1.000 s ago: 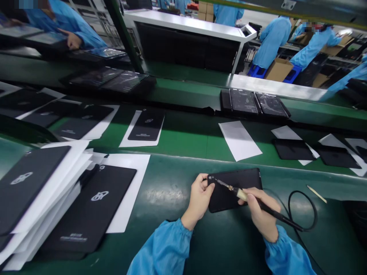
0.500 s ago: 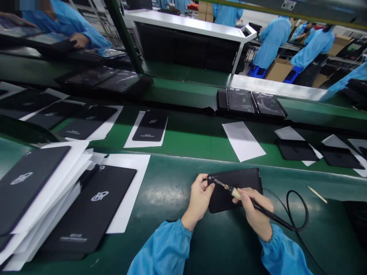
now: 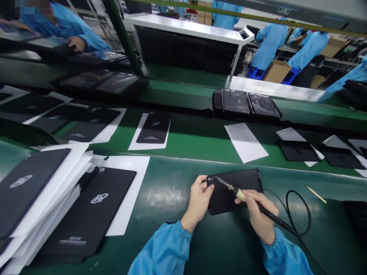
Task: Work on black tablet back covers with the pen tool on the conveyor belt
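Observation:
A black tablet back cover [image 3: 229, 204], its inner side seemingly up, lies on the green bench in front of me. My left hand [image 3: 200, 196] grips its left corner between thumb and fingers. In my right hand [image 3: 259, 214] is a soldering iron [image 3: 241, 194], held like a pen, its tip pointing to the upper left over the cover near the small fittings in that corner. Whether the tip touches anything I cannot tell. A black cord [image 3: 308, 217] loops from the iron's rear to the right.
Stacked black covers [image 3: 94, 214] with white sheets [image 3: 137, 172] fill the left. On the green belt [image 3: 195, 133] beyond lie more covers [image 3: 155, 130] and a white sheet [image 3: 246, 143]. A thin pale stick [image 3: 316, 194] lies right. A co-worker's hand [image 3: 77, 44] shows far left.
The soldering iron's tip has drawn back slightly from the cover's corner as my right hand moved right and down. My left hand keeps its grip. Items on the belt have shifted slightly right.

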`<state>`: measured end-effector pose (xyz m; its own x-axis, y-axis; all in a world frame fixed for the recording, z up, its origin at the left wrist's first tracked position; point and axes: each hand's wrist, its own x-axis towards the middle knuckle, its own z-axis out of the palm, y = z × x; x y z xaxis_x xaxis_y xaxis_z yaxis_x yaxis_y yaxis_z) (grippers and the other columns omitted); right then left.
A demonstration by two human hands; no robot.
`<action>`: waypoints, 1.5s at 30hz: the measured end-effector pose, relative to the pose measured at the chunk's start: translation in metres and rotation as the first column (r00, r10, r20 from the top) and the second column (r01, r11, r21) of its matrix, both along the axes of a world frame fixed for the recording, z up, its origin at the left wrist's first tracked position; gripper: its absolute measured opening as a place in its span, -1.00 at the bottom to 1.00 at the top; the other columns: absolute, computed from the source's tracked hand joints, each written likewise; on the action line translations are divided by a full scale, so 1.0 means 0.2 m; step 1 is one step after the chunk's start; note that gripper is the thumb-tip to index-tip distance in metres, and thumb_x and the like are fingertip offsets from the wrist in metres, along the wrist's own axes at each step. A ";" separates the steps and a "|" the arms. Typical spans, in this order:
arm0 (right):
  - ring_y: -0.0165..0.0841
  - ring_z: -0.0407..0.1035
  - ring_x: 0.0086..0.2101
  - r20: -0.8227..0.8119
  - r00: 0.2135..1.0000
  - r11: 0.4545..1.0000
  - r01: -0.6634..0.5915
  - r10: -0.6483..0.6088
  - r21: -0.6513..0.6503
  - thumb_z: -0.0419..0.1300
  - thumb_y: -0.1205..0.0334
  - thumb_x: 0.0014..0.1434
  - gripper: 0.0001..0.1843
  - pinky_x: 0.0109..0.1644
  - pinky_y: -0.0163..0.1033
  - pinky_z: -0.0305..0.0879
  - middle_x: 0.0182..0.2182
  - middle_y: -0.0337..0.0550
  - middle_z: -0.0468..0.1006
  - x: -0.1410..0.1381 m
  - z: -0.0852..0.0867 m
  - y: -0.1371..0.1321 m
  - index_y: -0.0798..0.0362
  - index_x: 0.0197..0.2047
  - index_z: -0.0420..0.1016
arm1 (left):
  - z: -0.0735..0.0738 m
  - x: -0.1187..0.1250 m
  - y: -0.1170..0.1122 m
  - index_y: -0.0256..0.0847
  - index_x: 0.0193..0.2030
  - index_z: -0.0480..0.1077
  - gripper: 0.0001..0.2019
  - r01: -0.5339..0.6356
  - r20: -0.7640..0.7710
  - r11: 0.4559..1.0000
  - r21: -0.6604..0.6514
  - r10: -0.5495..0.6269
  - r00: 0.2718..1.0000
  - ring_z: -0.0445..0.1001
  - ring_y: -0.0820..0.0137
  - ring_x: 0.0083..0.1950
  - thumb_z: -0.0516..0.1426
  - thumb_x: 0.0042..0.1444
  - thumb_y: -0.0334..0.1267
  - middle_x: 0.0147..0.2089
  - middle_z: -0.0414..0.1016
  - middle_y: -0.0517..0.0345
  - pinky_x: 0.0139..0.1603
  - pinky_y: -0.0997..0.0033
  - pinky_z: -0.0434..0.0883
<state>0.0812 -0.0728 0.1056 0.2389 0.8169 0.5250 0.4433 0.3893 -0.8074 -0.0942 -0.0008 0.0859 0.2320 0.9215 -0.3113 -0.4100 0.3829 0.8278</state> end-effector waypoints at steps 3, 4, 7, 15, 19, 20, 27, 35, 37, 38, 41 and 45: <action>-0.21 0.62 -0.23 -0.004 1.000 1.000 0.008 -0.008 0.030 0.21 0.30 0.33 -0.75 -0.11 -0.09 0.56 -0.21 -0.11 0.69 0.08 0.06 0.02 0.02 0.05 0.57 | 0.00 0.01 0.00 -0.20 -0.20 0.31 -0.70 -0.004 0.006 1.000 -0.006 0.004 1.000 0.60 0.37 -0.41 0.33 0.00 -0.24 -0.40 0.64 0.18 -0.32 0.45 0.47; -0.22 0.62 -0.25 0.027 1.000 0.999 0.009 -0.011 0.043 0.20 0.29 0.34 -0.73 -0.11 -0.10 0.56 -0.20 -0.11 0.69 0.10 0.08 0.05 0.02 0.08 0.55 | 0.00 0.01 0.00 -0.20 -0.21 0.31 -0.70 -0.006 0.008 1.000 -0.003 0.006 1.000 0.61 0.36 -0.40 0.33 0.00 -0.24 -0.39 0.64 0.17 -0.31 0.45 0.47; -0.30 0.62 -0.31 0.253 0.967 0.997 0.016 -0.035 0.078 0.16 0.31 0.37 -0.71 -0.14 -0.19 0.56 -0.30 -0.17 0.69 0.16 0.09 0.16 -0.02 0.11 0.55 | 0.00 0.01 0.01 -0.19 -0.21 0.31 -0.71 -0.006 0.008 1.000 0.010 0.006 1.000 0.62 0.35 -0.36 0.32 0.01 -0.24 -0.37 0.64 0.17 -0.31 0.46 0.46; -0.23 0.49 -0.09 0.675 0.721 0.987 -0.143 0.155 -0.074 0.09 0.35 0.37 -0.77 0.01 -0.10 0.46 -0.13 -0.06 0.59 0.20 -0.06 0.46 -0.04 -0.08 0.56 | -0.01 0.01 0.01 -0.19 -0.13 0.33 -0.72 0.039 0.052 0.997 0.059 -0.043 0.998 0.63 0.32 -0.25 0.28 0.08 -0.21 -0.25 0.66 0.11 -0.20 0.40 0.48; -0.26 0.46 -0.16 0.712 0.689 0.990 -0.118 0.134 -0.072 0.06 0.35 0.34 -0.75 -0.08 -0.18 0.43 -0.19 -0.10 0.54 0.32 -0.03 0.55 -0.02 -0.10 0.56 | -0.05 0.02 0.01 -0.20 -0.12 0.35 -0.71 0.092 0.046 0.990 0.103 -0.097 0.994 0.62 0.29 -0.15 0.30 0.06 -0.24 -0.17 0.65 0.05 -0.09 0.32 0.49; -0.25 0.45 -0.15 0.716 0.689 0.993 -0.101 0.112 -0.058 0.05 0.34 0.33 -0.75 -0.07 -0.17 0.42 -0.18 -0.11 0.53 0.36 -0.01 0.60 -0.02 -0.09 0.56 | -0.06 0.03 0.01 -0.20 -0.13 0.35 -0.71 0.100 0.036 0.991 0.094 -0.104 0.994 0.62 0.28 -0.14 0.31 0.04 -0.25 -0.15 0.64 0.03 -0.10 0.31 0.49; -0.15 0.43 -0.06 0.697 0.714 0.996 0.012 -0.070 0.088 0.04 0.27 0.33 -0.76 0.08 -0.02 0.37 -0.15 -0.02 0.55 0.52 0.19 1.04 0.01 -0.17 0.55 | -0.06 0.04 0.00 -0.20 -0.15 0.33 -0.71 0.104 0.033 0.992 0.068 -0.106 0.994 0.62 0.26 -0.12 0.30 0.00 -0.32 -0.08 0.62 -0.07 -0.10 0.29 0.48; -0.31 0.55 -0.24 0.618 0.783 0.988 -0.143 0.075 0.060 -0.08 0.35 0.37 -0.65 -0.05 -0.21 0.45 -0.25 -0.11 0.64 -0.08 -0.04 1.15 0.03 0.02 0.49 | -0.04 0.08 -0.05 -0.19 -0.14 0.32 -0.85 -0.053 -0.038 0.983 0.175 0.061 0.997 0.63 0.29 -0.23 0.16 0.15 -0.40 -0.19 0.62 -0.01 -0.17 0.31 0.50; -0.32 0.55 -0.23 0.612 0.779 0.982 -0.186 0.135 0.020 -0.09 0.38 0.36 -0.66 -0.05 -0.23 0.45 -0.22 -0.09 0.64 -0.26 -0.10 1.16 0.03 -0.04 0.49 | -0.04 0.07 -0.06 -0.19 -0.12 0.33 -0.89 -0.101 -0.099 0.956 0.277 0.133 0.986 0.63 0.27 -0.17 0.11 0.22 -0.39 -0.19 0.63 -0.02 -0.11 0.28 0.50; -0.30 0.55 -0.17 0.612 0.776 0.980 -0.198 0.155 0.003 -0.09 0.38 0.35 -0.67 -0.02 -0.22 0.44 -0.14 -0.05 0.64 -0.36 -0.13 1.18 0.03 -0.07 0.49 | -0.04 0.06 -0.07 -0.19 -0.12 0.34 -0.90 -0.125 -0.130 0.937 0.326 0.175 0.976 0.62 0.26 -0.14 0.08 0.25 -0.40 -0.17 0.62 -0.03 -0.08 0.27 0.51; -0.23 0.45 0.06 0.621 0.760 0.977 -0.206 0.191 -0.049 -0.04 0.35 0.34 -0.75 0.12 -0.13 0.38 0.13 0.05 0.50 -0.61 -0.15 1.26 0.01 -0.11 0.46 | -0.03 0.03 -0.08 -0.19 -0.07 0.39 -0.85 -0.227 -0.196 0.860 0.458 0.346 0.917 0.57 0.24 -0.04 0.05 0.27 -0.41 -0.09 0.58 -0.05 0.04 0.22 0.49; -0.07 0.18 0.28 0.653 0.722 0.973 -0.195 0.229 -0.125 0.14 0.17 0.30 -0.84 0.31 0.18 0.13 0.28 0.07 0.33 -0.91 -0.12 1.36 -0.01 -0.07 0.41 | -0.01 -0.02 -0.08 -0.15 -0.05 0.40 -0.82 -0.367 -0.198 0.712 0.598 0.575 0.794 0.49 0.17 0.10 0.05 0.26 -0.41 0.02 0.50 -0.07 0.20 0.11 0.40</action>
